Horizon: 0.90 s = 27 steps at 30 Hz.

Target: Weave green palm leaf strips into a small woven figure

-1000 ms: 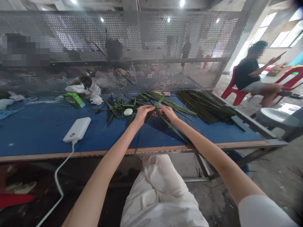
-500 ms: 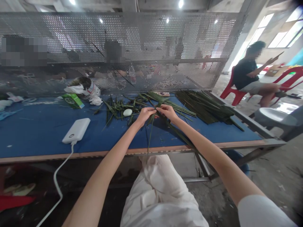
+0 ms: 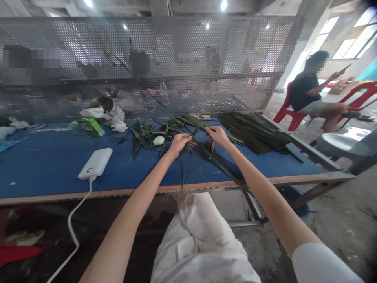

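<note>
My left hand (image 3: 180,143) is closed in a pinch on a small bundle of crossing green palm leaf strips (image 3: 193,136), just above the blue table. Long strip ends hang from it, one past the table's front edge and another trailing right (image 3: 224,168). To the right, my right hand (image 3: 217,135) has thumb and finger pinched together, apparently on the end of a thin leaf strip; its tip is too small to see clearly. A small object I cannot make out (image 3: 210,146) shows under that hand. A pale egg-shaped object (image 3: 158,140) lies left of my left hand among cut leaf pieces (image 3: 141,135).
A stack of long dark leaves (image 3: 253,131) lies to the right. On the left are a white power bank (image 3: 96,163) with a cable, a green box (image 3: 91,126) and a crumpled bag (image 3: 116,116). A perforated metal screen (image 3: 176,59) stands behind; a person (image 3: 309,86) sits at right.
My right hand has moved right, away from my left hand, and the two now stand apart. My left hand keeps its hold on the leaf strips, slightly further left.
</note>
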Each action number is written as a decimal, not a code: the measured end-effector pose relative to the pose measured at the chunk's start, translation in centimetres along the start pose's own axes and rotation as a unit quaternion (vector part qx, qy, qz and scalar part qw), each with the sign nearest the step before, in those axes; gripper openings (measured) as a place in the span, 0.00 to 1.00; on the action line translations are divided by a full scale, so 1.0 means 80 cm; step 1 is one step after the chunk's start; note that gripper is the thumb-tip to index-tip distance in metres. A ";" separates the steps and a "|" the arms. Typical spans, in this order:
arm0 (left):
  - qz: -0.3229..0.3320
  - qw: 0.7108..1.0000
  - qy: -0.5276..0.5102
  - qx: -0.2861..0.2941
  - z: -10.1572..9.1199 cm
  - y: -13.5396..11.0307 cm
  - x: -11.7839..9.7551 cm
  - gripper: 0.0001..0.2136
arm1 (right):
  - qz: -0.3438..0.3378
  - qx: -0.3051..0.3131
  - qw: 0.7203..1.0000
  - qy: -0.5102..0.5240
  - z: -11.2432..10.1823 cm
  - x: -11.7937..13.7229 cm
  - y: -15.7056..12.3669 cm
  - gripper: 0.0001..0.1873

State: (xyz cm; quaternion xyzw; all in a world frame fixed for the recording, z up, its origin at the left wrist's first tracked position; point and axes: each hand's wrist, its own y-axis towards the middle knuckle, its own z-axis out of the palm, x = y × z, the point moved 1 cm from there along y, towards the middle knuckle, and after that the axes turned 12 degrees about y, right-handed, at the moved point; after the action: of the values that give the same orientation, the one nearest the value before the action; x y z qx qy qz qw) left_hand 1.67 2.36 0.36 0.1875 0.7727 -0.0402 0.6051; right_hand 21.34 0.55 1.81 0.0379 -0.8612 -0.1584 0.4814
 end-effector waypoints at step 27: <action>0.010 0.998 0.020 -0.056 -0.004 0.002 0.003 0.05 | 0.127 0.210 0.939 -0.241 -0.016 0.007 -0.014 0.16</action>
State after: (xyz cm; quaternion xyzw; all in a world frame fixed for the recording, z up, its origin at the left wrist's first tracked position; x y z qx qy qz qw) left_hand 1.39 2.67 0.23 0.1620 0.7838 0.0133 0.5993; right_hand 22.00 -0.92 2.54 -0.0113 -0.9629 0.0843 0.2562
